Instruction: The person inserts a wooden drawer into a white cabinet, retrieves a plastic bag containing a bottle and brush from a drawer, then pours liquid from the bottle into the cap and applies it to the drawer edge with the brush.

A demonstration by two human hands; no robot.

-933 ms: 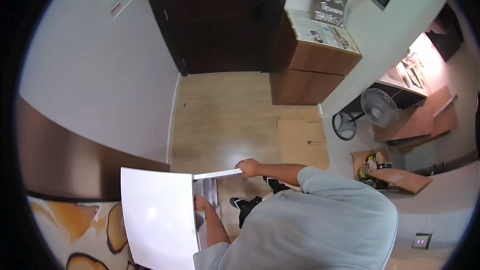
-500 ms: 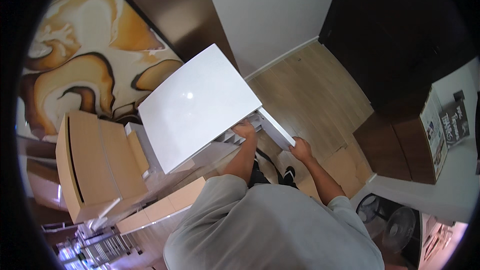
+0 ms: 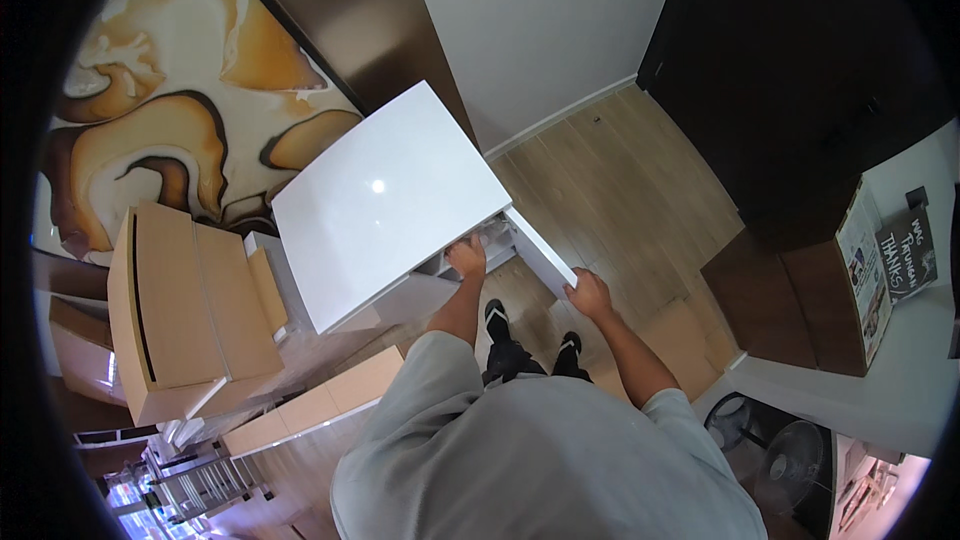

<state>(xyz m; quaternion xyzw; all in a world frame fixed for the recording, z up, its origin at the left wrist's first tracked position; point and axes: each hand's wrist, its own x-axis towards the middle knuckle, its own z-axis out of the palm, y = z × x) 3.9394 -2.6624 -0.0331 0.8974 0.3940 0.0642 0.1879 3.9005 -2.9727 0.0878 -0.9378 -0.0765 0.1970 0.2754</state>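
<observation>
A glossy white cabinet stands in front of me, its white door swung out at the right end of its front. My right hand is closed around the free edge of that door. Under the top's front edge, my left hand reaches into the opening with its fingers bent. What those fingers hold is hidden from view. White inner parts show in the gap between the left hand and the door.
Left of the cabinet stands a light wood unit, with a large swirled panel behind. A dark door and brown cabinet are to the right. A standing fan is at lower right. My feet are on the wood floor.
The cabinet and both hands sit slightly further left in view. My feet have shifted and show more fully. Both hands keep their places at the opening and the door edge.
</observation>
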